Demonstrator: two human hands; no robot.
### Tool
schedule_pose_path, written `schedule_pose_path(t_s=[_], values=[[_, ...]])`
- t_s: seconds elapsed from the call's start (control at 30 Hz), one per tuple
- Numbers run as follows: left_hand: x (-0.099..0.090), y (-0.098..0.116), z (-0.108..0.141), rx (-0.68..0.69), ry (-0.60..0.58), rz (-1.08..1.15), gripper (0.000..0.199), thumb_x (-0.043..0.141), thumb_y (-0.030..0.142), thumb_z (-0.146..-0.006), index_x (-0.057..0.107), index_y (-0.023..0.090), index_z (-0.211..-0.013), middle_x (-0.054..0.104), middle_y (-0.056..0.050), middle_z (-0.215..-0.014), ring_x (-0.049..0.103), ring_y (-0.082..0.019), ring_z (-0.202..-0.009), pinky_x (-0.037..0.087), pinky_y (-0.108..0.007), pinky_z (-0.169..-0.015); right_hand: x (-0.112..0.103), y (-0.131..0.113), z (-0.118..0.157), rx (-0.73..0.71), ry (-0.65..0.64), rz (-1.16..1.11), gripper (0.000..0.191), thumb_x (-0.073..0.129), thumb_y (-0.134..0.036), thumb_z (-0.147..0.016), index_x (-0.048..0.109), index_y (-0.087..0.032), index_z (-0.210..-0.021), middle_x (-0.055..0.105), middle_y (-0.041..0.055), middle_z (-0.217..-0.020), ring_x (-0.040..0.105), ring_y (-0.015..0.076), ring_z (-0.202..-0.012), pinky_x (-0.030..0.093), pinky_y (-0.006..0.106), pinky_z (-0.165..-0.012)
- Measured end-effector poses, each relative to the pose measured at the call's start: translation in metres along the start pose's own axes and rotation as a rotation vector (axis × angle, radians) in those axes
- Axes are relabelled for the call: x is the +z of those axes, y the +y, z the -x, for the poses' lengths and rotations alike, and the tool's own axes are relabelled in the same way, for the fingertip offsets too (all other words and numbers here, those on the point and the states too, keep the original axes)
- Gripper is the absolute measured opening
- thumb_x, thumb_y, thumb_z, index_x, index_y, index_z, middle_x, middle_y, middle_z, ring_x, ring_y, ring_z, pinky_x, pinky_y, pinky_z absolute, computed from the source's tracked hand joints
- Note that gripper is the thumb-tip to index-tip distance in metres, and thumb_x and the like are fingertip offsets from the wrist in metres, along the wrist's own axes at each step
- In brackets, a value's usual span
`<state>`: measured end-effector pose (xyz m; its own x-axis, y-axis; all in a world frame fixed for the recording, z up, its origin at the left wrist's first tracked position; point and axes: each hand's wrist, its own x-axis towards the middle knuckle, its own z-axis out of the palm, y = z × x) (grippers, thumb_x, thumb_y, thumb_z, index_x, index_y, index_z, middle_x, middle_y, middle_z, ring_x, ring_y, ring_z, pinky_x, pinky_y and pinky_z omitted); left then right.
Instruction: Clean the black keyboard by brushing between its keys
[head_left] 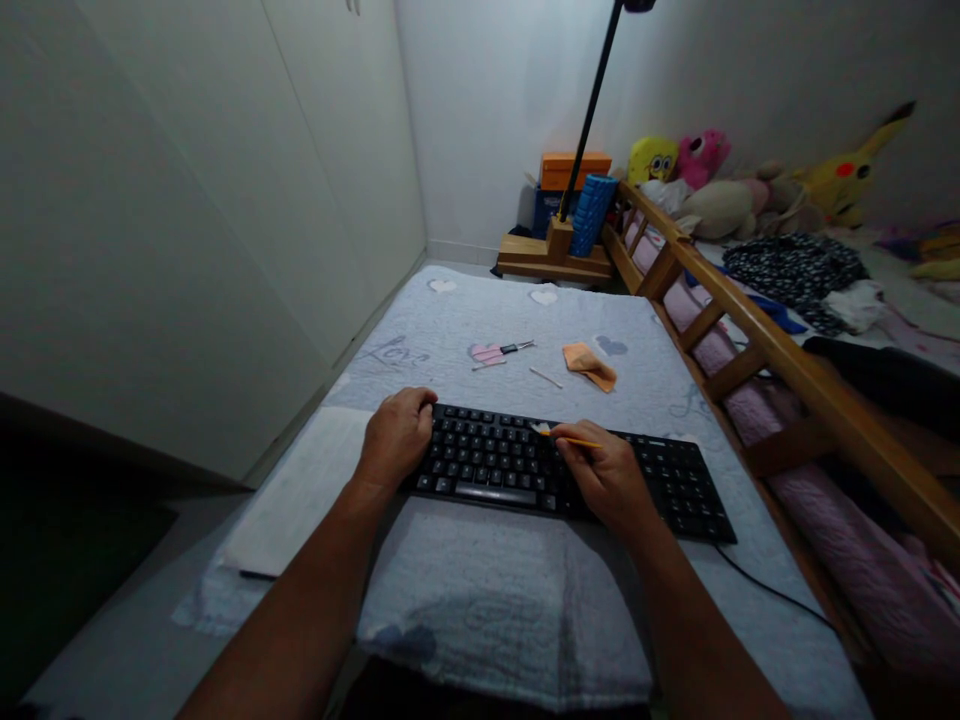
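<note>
A black keyboard [495,465] lies flat across the bedding-like cloth in front of me. My left hand [397,430] grips its left end, thumb side over the top corner. Between the fingers of my right hand [604,470] is a small brush [576,440] with an orange handle and pale bristles. The bristle end points left and is at the upper rows of keys. My right hand covers part of the keys beside the number pad.
Beyond the keyboard lie an orange cloth [589,365], cotton swabs [546,377] and a slim tool with a black middle [510,349]. A white sheet [307,490] lies left. A wooden rail [720,290] runs along the right; the keyboard cable [772,582] trails there.
</note>
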<state>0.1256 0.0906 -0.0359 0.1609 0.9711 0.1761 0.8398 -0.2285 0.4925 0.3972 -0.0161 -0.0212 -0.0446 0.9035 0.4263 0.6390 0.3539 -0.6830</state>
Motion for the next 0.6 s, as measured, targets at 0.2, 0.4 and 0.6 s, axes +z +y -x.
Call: schedule_pose_path(t_s=[0.2,0.4,0.6], values=[[-0.002,0.002,0.0,-0.012,-0.021,-0.013,0.034,0.044,0.022,-0.091,0.073,0.017,-0.107,0.075,-0.012,-0.114,0.067,-0.028,-0.111,0.05,-0.04,-0.103,-0.006,-0.007,0.004,0.028,-0.013,-0.038,0.022,0.054,-0.03,-0.101,0.072,-0.021,-0.091,0.072,0.0052,-0.084,0.068,0.0196,-0.078,0.051,0.032,-0.073],[-0.001,0.001,0.0,-0.011,-0.008,-0.024,0.033,0.044,0.022,-0.091,0.073,0.019,-0.107,0.076,-0.01,-0.115,0.068,-0.026,-0.111,0.05,-0.039,-0.103,-0.003,-0.003,0.004,0.004,0.09,-0.038,0.023,0.055,-0.035,-0.102,0.073,-0.022,-0.098,0.074,0.0065,-0.09,0.07,0.0211,-0.084,0.054,0.034,-0.077],[-0.002,0.002,0.001,-0.016,-0.016,-0.016,0.035,0.044,0.022,-0.092,0.073,0.018,-0.109,0.075,-0.011,-0.118,0.068,-0.027,-0.112,0.05,-0.04,-0.104,0.002,0.006,0.002,0.03,0.098,0.028,0.027,0.054,-0.04,-0.102,0.075,-0.023,-0.101,0.076,0.008,-0.096,0.072,0.0231,-0.089,0.055,0.036,-0.079]])
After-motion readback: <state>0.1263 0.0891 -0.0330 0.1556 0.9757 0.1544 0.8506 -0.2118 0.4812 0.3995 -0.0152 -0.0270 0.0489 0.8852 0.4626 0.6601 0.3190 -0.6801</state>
